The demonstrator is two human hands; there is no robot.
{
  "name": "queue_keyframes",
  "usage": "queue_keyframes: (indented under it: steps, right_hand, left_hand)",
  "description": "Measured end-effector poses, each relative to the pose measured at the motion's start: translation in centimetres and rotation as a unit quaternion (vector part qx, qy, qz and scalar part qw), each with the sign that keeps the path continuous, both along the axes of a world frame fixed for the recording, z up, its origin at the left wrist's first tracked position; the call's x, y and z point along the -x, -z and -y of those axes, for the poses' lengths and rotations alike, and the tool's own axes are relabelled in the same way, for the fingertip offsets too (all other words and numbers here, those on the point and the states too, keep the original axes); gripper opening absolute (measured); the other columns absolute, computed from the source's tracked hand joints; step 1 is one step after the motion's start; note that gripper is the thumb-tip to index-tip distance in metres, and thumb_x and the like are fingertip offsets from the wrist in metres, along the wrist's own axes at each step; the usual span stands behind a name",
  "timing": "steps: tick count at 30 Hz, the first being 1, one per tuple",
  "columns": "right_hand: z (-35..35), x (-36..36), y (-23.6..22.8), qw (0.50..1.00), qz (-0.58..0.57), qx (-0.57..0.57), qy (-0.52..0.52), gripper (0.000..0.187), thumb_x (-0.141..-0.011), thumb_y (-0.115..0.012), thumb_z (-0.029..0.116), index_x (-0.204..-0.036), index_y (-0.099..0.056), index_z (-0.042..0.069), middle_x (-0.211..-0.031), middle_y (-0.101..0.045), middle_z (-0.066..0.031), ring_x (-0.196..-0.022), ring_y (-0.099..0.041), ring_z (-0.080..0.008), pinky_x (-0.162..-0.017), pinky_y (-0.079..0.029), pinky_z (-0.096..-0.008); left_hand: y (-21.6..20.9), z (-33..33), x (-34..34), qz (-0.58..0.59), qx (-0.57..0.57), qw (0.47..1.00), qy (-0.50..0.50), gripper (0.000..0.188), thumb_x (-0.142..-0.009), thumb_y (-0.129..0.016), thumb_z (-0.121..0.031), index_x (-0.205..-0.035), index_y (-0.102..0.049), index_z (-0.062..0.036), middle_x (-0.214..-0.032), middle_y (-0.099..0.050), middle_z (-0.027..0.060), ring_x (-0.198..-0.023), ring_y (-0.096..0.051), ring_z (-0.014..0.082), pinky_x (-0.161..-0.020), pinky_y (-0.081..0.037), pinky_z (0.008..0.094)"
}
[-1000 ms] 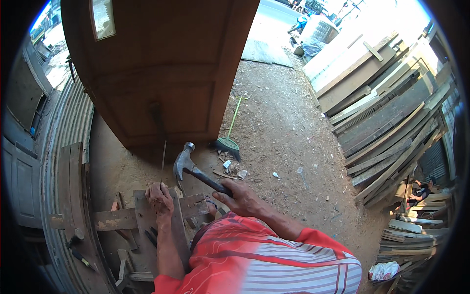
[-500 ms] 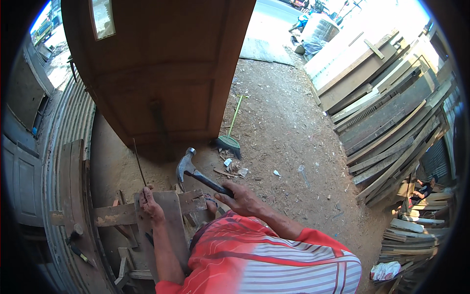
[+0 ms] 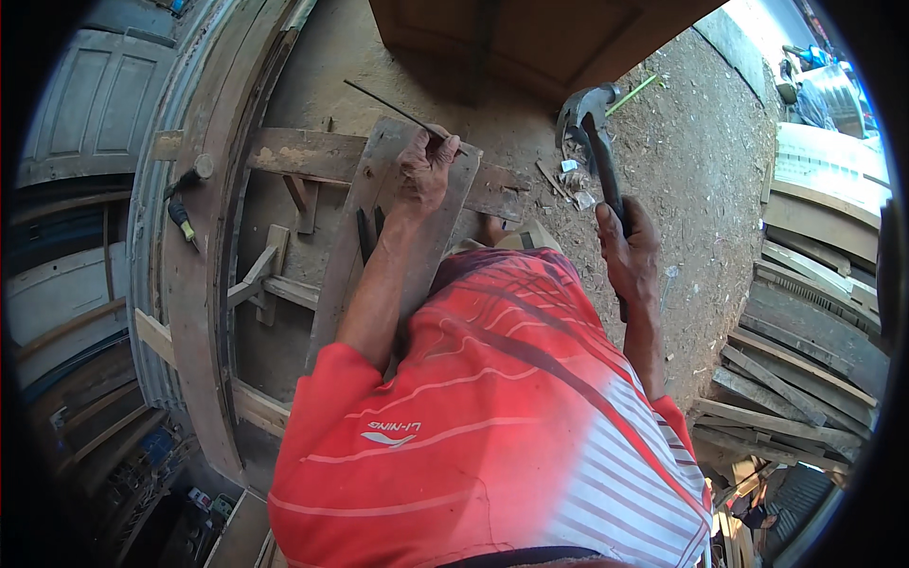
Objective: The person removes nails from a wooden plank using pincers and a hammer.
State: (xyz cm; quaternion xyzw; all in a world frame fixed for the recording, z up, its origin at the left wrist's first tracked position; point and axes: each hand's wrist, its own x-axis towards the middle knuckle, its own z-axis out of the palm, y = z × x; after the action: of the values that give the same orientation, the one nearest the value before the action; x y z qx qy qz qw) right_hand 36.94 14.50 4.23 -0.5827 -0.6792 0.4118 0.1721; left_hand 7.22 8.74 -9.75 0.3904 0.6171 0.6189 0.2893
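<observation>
My left hand is closed around a thin dark metal rod, whose long end sticks out to the upper left. That hand rests on or just above a worn wooden board. My right hand, off to the right of the board, grips the dark handle of a claw hammer. The hammer stands with its head up, apart from the rod. Beside my left forearm, two dark narrow pieces show against the board; their kind is unclear.
On a long plank at left lie a round-ended wooden piece and a tool with a yellow-green handle. A crossbeam runs beneath the board. A brown door stands ahead; stacked planks line the right.
The view has turned and tilted downward, so the door shows less. My right hand has swung the hammer away from the rod, to the right and upright. The rod stays in my left hand.
</observation>
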Motion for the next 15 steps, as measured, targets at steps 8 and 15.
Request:
queue_keyframes:
  steps: [8,15]
  right_hand:
    - [0.8,1.0,0.0,0.998,0.049,-0.019,-0.043,0.053,-0.096,-0.067,0.051,-0.113,-0.065,0.001,-0.079,-0.062,-0.0109,-0.071,-0.058,-0.0191,-0.067,-0.047,-0.0362]
    - [1.2,2.7,-0.8,0.994,0.027,-0.037,-0.097,0.045,-0.097,-0.069,0.044,-0.114,-0.064,0.002,-0.075,-0.060,-0.0092,-0.069,-0.056,-0.0180,-0.066,-0.047,-0.0350]
  left_hand:
    - [1.0,1.5,0.1,-0.135,0.020,0.990,0.035,0.012,-0.101,-0.066,-0.014,-0.100,-0.065,-0.0021,-0.085,-0.067,0.0045,-0.080,-0.065,0.0109,-0.073,-0.053,0.0293]
    - [-0.3,1.4,-0.9,-0.225,-0.047,0.973,0.021,0.010,-0.096,-0.069,-0.010,-0.101,-0.067,-0.0013,-0.087,-0.068,0.0117,-0.077,-0.067,0.0234,-0.070,-0.053,0.0326]
